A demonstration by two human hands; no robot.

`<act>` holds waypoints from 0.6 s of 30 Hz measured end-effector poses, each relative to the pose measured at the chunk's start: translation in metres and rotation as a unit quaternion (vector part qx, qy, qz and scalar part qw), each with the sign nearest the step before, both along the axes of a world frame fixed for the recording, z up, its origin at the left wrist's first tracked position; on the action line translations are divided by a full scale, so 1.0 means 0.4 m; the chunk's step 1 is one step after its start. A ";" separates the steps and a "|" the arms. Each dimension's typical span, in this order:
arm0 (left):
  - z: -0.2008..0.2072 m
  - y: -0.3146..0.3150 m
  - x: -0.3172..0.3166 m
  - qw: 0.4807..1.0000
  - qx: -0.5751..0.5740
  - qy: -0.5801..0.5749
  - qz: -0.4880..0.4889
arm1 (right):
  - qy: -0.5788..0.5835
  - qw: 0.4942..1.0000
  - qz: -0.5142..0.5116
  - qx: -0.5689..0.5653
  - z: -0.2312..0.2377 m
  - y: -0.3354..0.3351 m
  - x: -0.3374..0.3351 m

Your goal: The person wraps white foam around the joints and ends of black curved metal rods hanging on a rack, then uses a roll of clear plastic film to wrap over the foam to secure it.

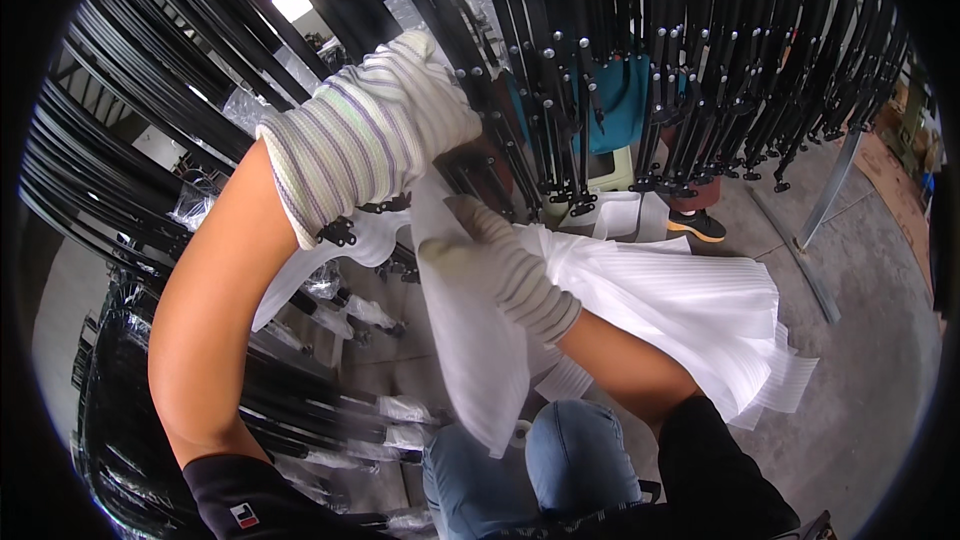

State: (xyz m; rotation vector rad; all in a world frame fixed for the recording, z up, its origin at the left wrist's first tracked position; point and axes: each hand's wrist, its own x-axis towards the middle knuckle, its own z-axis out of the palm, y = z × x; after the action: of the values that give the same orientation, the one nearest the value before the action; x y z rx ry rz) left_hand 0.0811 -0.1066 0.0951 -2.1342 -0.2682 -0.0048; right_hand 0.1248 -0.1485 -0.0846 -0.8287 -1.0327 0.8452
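My left hand (430,105), in a striped knit glove, reaches up among hanging black metal tubes (450,20). Its fingers curl away behind the glove, so what they hold is hidden. Just below it, my right hand (480,255) wears a similar glove and pinches a thin white foam sheet (480,370). The sheet's upper end rises toward my left hand, and its lower end hangs above my knees. A fanned stack of white ribbed foam sheets (670,305) lies right of my right hand.
Rows of black tubes with small brackets (580,200) hang ahead. Plastic-wrapped tube ends (400,410) lie at lower left. Behind the hanging tubes, a person's shoe (697,226) shows on the concrete floor. A grey metal stand (830,190) is at right.
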 end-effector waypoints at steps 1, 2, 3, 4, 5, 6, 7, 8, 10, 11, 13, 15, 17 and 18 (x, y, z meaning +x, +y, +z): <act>0.001 -0.005 -0.006 1.000 -0.002 0.002 0.008 | 0.190 0.948 0.231 0.106 -0.018 0.008 0.032; 0.004 -0.008 -0.013 1.000 -0.001 0.006 0.018 | 0.218 0.943 0.242 0.067 -0.034 0.023 0.038; -0.013 0.001 0.012 1.000 -0.014 0.006 0.004 | 0.244 0.943 0.227 0.025 -0.046 0.029 0.075; -0.028 0.015 0.038 1.000 -0.019 0.010 -0.010 | 0.270 0.939 0.212 -0.016 -0.059 0.034 0.108; -0.032 0.009 0.035 1.000 -0.021 0.013 -0.004 | 0.199 0.965 0.167 0.045 -0.050 0.030 0.110; -0.035 0.005 0.034 1.000 -0.021 0.015 0.000 | 0.152 0.980 0.127 0.031 -0.045 0.035 0.113; -0.036 0.001 0.024 1.000 -0.024 0.017 0.005 | 0.103 0.991 0.088 0.016 -0.035 0.043 0.112; -0.035 -0.004 0.016 1.000 -0.024 0.015 0.006 | 0.054 0.997 0.048 0.002 -0.028 0.047 0.113; -0.034 -0.009 0.001 1.000 -0.025 0.014 0.008 | 0.003 0.997 -0.041 0.059 -0.014 0.035 0.119; -0.034 -0.012 -0.006 1.000 -0.024 0.014 0.008 | -0.022 0.992 -0.086 0.087 -0.002 0.023 0.123; -0.030 -0.011 -0.015 1.000 -0.024 0.013 0.007 | -0.016 0.993 -0.085 0.081 0.030 0.009 0.154; -0.030 -0.013 -0.026 1.000 -0.025 0.008 0.008 | -0.041 0.987 -0.125 0.091 0.056 0.010 0.168; -0.028 -0.019 -0.045 0.999 -0.032 -0.002 -0.008 | -0.032 0.986 -0.116 0.115 0.094 -0.010 0.182; -0.026 -0.026 -0.060 0.999 -0.039 -0.009 -0.023 | -0.027 0.985 -0.111 0.127 0.111 -0.012 0.189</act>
State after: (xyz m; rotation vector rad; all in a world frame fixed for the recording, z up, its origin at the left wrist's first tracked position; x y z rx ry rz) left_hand 0.0569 -0.1169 0.0846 -2.2184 -0.2337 -0.0410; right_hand 0.2005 -0.1532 -0.0403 -0.7358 -1.0487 0.4921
